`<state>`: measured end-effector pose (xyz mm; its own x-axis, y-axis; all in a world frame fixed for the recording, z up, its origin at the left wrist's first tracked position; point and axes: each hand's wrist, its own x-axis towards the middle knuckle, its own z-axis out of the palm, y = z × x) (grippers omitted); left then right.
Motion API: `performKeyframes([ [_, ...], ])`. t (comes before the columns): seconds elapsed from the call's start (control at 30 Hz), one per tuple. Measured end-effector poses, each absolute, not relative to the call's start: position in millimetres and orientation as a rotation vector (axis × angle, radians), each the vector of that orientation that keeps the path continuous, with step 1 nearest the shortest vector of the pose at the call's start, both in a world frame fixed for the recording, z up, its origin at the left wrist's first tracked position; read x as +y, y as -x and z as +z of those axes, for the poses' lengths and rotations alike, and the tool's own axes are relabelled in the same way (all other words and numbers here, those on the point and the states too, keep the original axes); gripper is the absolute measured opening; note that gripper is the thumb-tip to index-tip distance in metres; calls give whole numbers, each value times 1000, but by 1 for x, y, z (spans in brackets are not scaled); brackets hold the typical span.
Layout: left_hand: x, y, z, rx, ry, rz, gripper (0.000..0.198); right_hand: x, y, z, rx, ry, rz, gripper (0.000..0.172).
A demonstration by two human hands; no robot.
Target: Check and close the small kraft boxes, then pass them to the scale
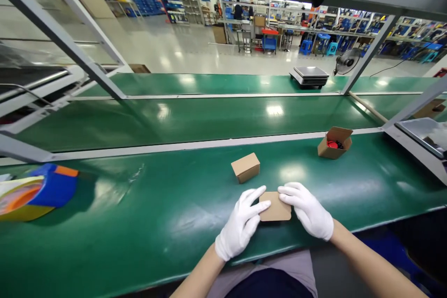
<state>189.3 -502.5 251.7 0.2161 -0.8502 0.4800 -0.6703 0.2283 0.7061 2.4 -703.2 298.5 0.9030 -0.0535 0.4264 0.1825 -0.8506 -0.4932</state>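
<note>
Both my hands wear white gloves and rest on a small closed brown cardboard box near the front edge of the green bench. My left hand presses against the box's left side with fingers stretched over it. My right hand cups the box's right side, fingers curled onto its top. A second closed brown box lies just beyond, untouched. Further right stands an open brown box with something red and black inside.
A tape dispenser in blue, orange and yellow lies at the left of the bench. A weighing scale sits at the right edge; another scale and a small fan stand on the far bench. Grey frame struts cross overhead.
</note>
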Motion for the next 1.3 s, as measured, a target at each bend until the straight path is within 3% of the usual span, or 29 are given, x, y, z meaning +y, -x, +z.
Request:
performKeyframes([
  [0.17, -503, -188, 251, -1563, -1615, -173, 53, -688, 2, 294, -55, 2782, -580, 61],
  [0.4, -514, -175, 244, -1462, -1615, -172, 44, -693, -10, 304, -75, 2738, -532, 41],
  [0.6, -516, -165, 234, -1602, -1645, -31, 75, -704, -5, 307, -140, 2701, -529, 39],
  [0.87, -517, -172, 236, -1732, -1588, 82, 62, -709, -3, 279, -274, 2686, -619, 57],
  [1.07, -519, -183, 247, -1752, -1616, 255, 51, -712, -7, 270, -224, 2774, -664, 46],
  [1.17, -522, -206, 259, -1731, -1723, 485, 39, -756, -4, 280, 209, 2764, -1000, 50],
  [1.23, -524, -226, 264, -1716, -1800, 643, 32, -803, 3, 291, 726, 2669, -1387, 49],
  [1.3, -527, -244, 264, -1707, -1856, 755, 28, -852, 11, 307, 1251, 2611, -1513, 50],
])
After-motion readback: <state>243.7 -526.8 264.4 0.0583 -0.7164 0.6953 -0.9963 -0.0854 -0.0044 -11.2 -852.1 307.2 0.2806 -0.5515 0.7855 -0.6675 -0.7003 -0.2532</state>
